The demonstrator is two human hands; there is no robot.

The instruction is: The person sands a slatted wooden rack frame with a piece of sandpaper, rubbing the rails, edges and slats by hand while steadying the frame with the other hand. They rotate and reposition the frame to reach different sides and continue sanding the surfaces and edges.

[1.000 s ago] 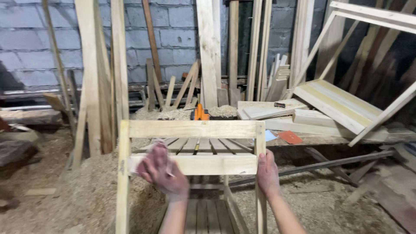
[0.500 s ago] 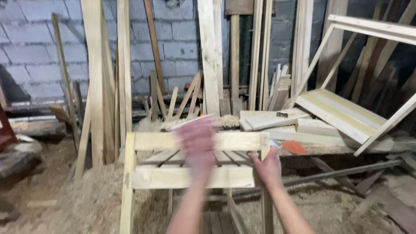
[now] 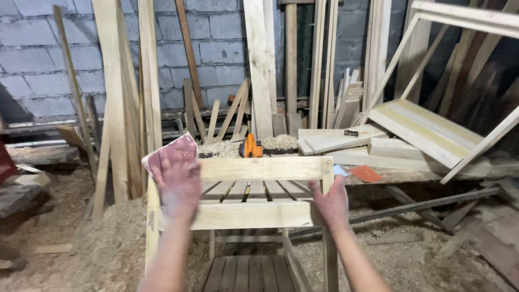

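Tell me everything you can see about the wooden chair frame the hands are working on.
The wooden chair frame is pale, unfinished timber: two upright posts, two flat cross rails, and narrow slats running back between them. A lower slatted shelf shows beneath. It stands upright on a sawdust-covered floor before a cluttered workbench. The right hand grips the right post near its top. The left hand presses a reddish sheet of sandpaper against the top of the left post; the hand is blurred.
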